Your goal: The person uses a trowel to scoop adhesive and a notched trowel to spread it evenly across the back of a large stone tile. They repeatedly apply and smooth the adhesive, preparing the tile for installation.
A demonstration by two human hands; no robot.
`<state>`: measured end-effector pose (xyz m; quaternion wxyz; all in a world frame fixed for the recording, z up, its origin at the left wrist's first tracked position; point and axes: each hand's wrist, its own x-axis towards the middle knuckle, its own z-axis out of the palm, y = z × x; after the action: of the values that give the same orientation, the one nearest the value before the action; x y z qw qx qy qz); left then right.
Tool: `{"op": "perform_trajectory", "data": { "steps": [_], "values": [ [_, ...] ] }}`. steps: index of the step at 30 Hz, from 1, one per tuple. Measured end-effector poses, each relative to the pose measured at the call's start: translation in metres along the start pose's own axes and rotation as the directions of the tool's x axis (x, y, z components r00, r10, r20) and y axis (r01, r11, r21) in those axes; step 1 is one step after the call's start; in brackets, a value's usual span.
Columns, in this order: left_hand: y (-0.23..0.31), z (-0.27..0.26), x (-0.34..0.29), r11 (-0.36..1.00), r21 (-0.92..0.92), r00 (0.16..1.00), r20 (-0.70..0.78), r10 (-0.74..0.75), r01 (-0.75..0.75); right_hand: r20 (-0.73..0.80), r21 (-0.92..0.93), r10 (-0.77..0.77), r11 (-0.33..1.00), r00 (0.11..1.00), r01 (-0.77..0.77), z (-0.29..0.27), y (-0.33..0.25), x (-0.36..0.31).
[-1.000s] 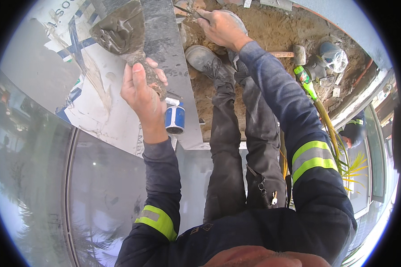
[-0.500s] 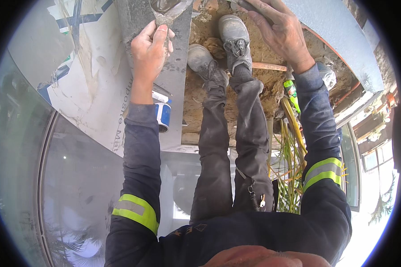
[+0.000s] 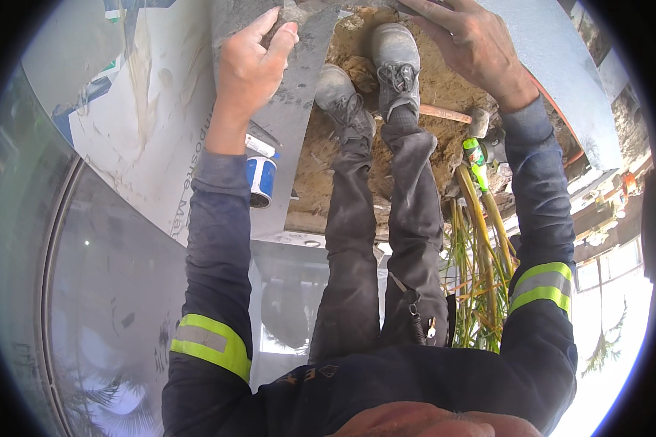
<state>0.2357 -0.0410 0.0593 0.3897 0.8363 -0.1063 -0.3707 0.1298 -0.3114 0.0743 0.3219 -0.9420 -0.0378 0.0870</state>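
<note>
My left hand [image 3: 248,62] is closed around a putty knife [image 3: 293,13]; its blade is cut off by the upper edge of the view. The hand is over a grey slab [image 3: 288,95] lying at the left of the dirt. My right hand [image 3: 477,47] reaches to the upper edge with its fingers stretched out, near a pale grey slab [image 3: 561,65]. Its fingertips run to the picture's edge, and I see nothing held there. Whitish dust covers both hands.
A blue and white can [image 3: 261,178] and a white tube [image 3: 261,146] are on the left. My shoes [image 3: 395,62] stand on dirt. Beside them are a wooden-handled mallet [image 3: 444,113], a green bottle [image 3: 476,162] and palm stalks [image 3: 481,226]. Glass panels [image 3: 109,291] stand lower left.
My left hand has moved up with the putty knife, so its blade has left the view. My right hand has shifted slightly right, and the mallet's head has come into sight.
</note>
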Motion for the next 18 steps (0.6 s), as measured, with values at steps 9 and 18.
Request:
{"op": "perform_trajectory", "data": {
  "steps": [9, 18],
  "values": [
    [-0.011, 0.007, -0.008, 0.943, -0.289, 0.977, -0.087, -0.195, 0.163, -0.060, -0.024, 0.136, 0.990, 0.989, -0.137, 0.032, 0.058, -0.006],
    [-0.045, 0.027, -0.027, 0.867, -0.489, 0.979, -0.114, -0.168, 0.092, -0.005, 0.133, 0.159, 0.979, 0.987, -0.157, 0.059, 0.111, 0.060]
  ]
}}
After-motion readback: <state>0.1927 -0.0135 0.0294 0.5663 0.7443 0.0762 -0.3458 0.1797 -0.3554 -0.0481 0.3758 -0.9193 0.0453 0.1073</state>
